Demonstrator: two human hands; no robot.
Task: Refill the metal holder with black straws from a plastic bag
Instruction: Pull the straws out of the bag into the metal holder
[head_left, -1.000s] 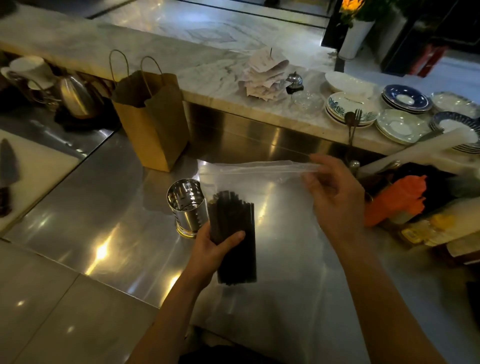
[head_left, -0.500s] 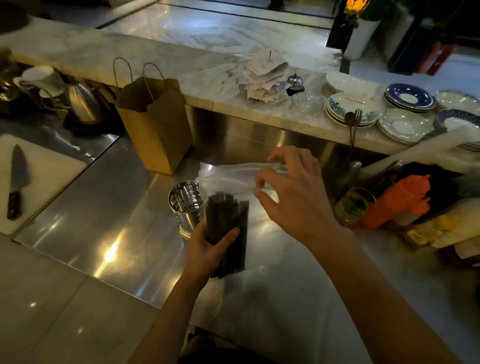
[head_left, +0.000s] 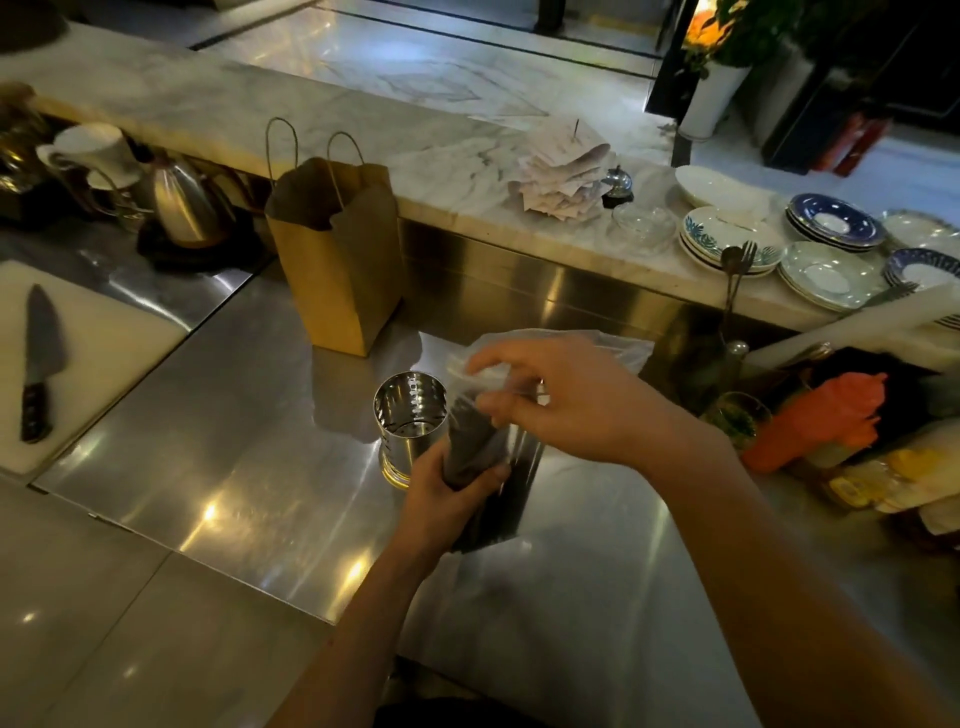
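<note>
Left hand (head_left: 441, 493) gripping bunch of black straws (head_left: 472, 441) through clear plastic bag (head_left: 597, 349), right hand (head_left: 571, 405) pinching bag's top, shiny round metal holder (head_left: 410, 415) upright on steel counter (head_left: 234, 441), beside straws at ten o'clock

Both bare forearms reach in from the near edge and meet at the middle. The left forearm (head_left: 353, 623) rises steeply from below, and the left hand (head_left: 447, 493) wraps around the bundle of black straws (head_left: 475, 441), fingers on its left side and thumb across the near face. The right forearm (head_left: 779, 545) slants in from the near right. The right hand (head_left: 576, 400) sits above and just beyond the left, back up, fingers bent down and pinching the top of the plastic bag (head_left: 597, 348).
</note>
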